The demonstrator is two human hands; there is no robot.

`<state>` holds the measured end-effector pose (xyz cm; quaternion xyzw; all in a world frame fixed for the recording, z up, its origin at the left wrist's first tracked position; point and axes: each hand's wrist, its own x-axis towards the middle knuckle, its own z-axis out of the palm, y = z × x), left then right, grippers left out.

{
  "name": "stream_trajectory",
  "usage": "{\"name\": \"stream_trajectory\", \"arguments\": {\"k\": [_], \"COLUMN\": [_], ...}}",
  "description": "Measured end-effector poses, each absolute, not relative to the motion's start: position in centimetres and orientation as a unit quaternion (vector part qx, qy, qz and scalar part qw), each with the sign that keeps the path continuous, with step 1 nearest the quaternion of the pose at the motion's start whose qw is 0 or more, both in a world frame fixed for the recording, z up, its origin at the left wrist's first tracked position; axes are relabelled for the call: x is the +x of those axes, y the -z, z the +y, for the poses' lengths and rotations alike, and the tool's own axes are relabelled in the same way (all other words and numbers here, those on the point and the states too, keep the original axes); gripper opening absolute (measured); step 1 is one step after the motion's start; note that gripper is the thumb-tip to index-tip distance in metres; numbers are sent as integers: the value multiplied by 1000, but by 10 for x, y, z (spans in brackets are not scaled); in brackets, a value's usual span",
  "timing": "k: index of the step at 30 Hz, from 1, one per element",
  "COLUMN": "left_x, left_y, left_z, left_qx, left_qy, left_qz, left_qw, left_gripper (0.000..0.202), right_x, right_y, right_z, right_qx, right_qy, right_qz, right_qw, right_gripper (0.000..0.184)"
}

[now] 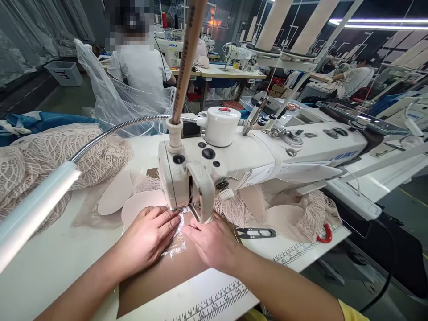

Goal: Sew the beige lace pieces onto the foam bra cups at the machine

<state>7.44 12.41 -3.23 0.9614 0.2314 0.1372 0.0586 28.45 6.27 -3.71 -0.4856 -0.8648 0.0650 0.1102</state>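
My left hand lies flat, fingers stretched out, on a small clear shiny piece just left of the needle of a white sewing machine. My right hand rests beside it under the machine head, fingers extended and pressing the same piece down on the brown patch of the table. Beige oval cup pieces lie behind my left hand.
Lace fabric is heaped at the left, more lace at the right. Black thread snips and a red hook lie right of my hands. A lamp tube crosses the left. Another person sits behind, facing away.
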Motion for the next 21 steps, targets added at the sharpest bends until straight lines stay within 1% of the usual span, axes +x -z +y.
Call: {"name": "stream_trajectory", "arguments": {"k": [4, 9, 12, 16, 21], "left_x": [75, 74, 74, 75, 77], "left_y": [31, 32, 32, 31, 29], "left_z": [126, 131, 133, 135, 134], "left_qx": [962, 963, 960, 955, 954], "left_qy": [-129, -124, -113, -111, -116], "left_qz": [231, 230, 247, 267, 274], "left_qw": [68, 63, 68, 59, 26], "left_gripper": [25, 25, 25, 24, 24], "right_x": [283, 279, 277, 278, 279], "right_y": [35, 36, 37, 38, 36], "right_z": [67, 71, 71, 70, 68], "right_qx": [-500, -526, -544, -547, -556], "right_qy": [-59, -28, -20, -21, -36], "right_qz": [-859, -843, -832, -831, -824], "right_qw": [97, 109, 104, 96, 104], "right_gripper": [27, 42, 47, 50, 46]}}
